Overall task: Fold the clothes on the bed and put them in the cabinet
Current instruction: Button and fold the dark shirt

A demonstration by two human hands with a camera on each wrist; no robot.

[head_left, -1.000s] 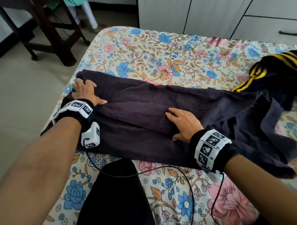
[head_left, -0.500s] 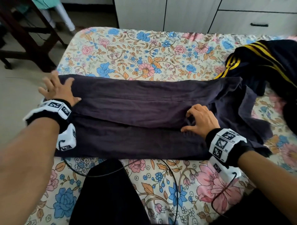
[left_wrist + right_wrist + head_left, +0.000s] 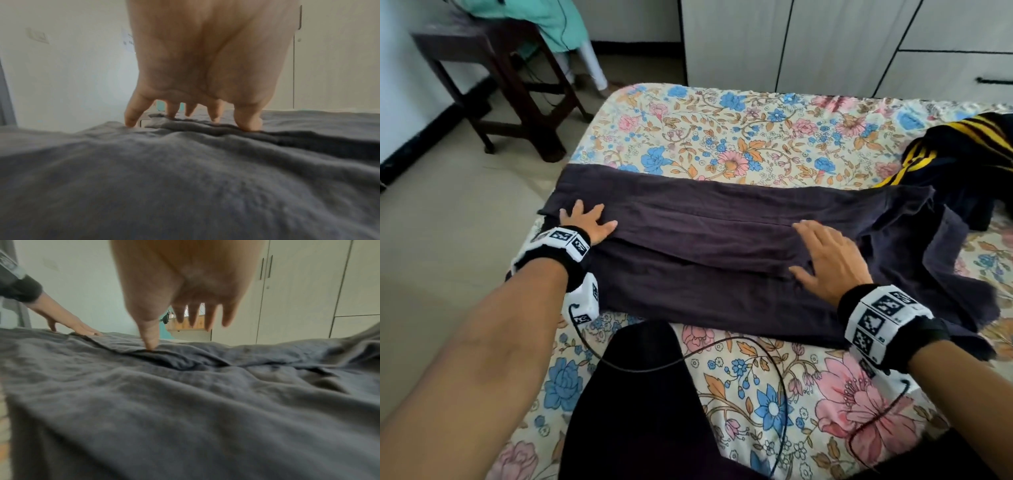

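A dark purple-grey garment lies spread lengthwise across the floral bed, folded over along its middle. My left hand rests flat on its left end with fingers spread; the left wrist view shows those fingertips pressing the grey cloth. My right hand lies flat on the fold toward the right, fingers straight. In the right wrist view its thumb touches the fold of the cloth. A black garment with yellow stripes lies bunched at the bed's right edge.
White cabinet doors and drawers stand behind the bed. A dark wooden stool with a teal cloth is on the floor at the left. My dark-clothed knee and a thin cable lie at the bed's near edge.
My right hand slid rightward along the fold and flattened out from a curled position. The left hand moved to the garment's left end and spread flat. The cloth now lies smoother.
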